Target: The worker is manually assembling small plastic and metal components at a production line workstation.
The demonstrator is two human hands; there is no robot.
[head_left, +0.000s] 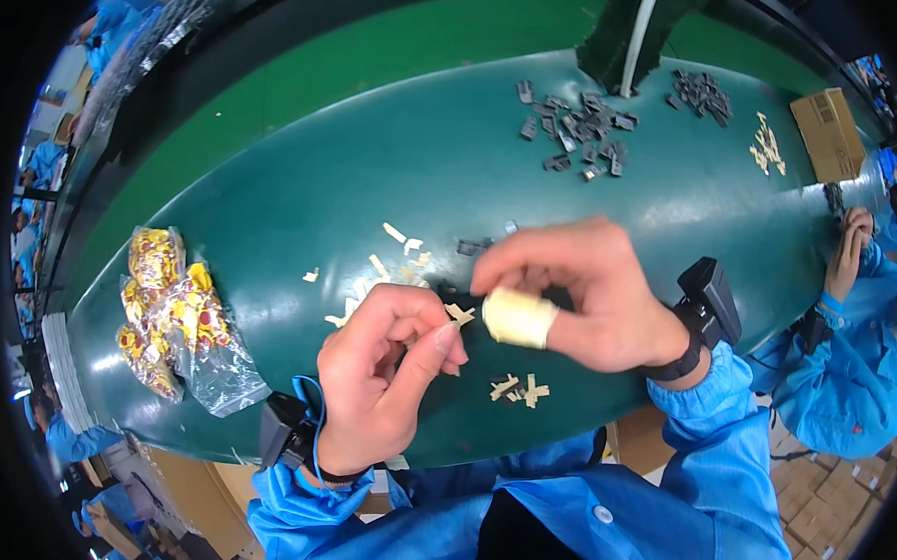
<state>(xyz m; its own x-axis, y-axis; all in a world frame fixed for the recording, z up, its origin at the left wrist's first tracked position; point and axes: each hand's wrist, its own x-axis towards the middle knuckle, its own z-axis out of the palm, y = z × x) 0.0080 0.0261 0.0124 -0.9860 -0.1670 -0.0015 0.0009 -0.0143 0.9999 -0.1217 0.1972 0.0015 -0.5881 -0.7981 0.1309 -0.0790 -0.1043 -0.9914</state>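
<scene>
Pinched between the thumb and forefinger of my left hand (377, 368) is a small cream strip (459, 315). My right hand (609, 298) hovers just to the right of it, slightly blurred. A pale yellow wrap (519, 319) covers its thumb, and a narrow gap shows between thumb and forefinger. I make out nothing held there. Loose cream scraps (379, 266) lie on the green table beyond my left hand. A black plastic part (473, 247) rests beyond the hands, and a small cluster of cream strips (533, 391) with dark bits lies nearer me.
Clear bags of yellow-and-red items (198, 316) lie at left. Black parts form a heap (582, 129) at the far side and another pile (701, 97) farther right. A cardboard box (828, 135) stands at the right edge, near a co-worker's hands (849, 247). A dark post (627, 52) rises behind.
</scene>
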